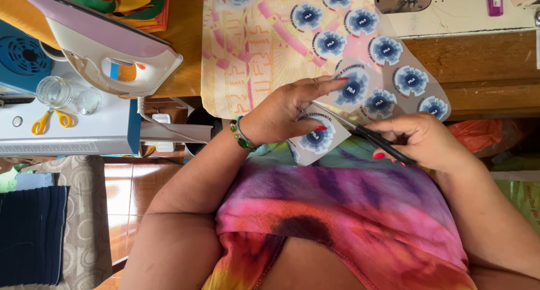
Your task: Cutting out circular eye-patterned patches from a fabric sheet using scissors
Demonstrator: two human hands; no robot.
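My left hand grips the near edge of a pale printed fabric with pink and orange lines and several blue round rosettes. A green bead bracelet circles that wrist. My right hand is closed on black-handled scissors. Their blades point left and reach into the fabric just beside my left fingers. The fabric hangs off the front edge of a wooden table over my lap.
A pink and white clothes iron lies on the table at left. On a white box below it sit a small glass jar and yellow-handled scissors. A white sewing machine base stands at the top right.
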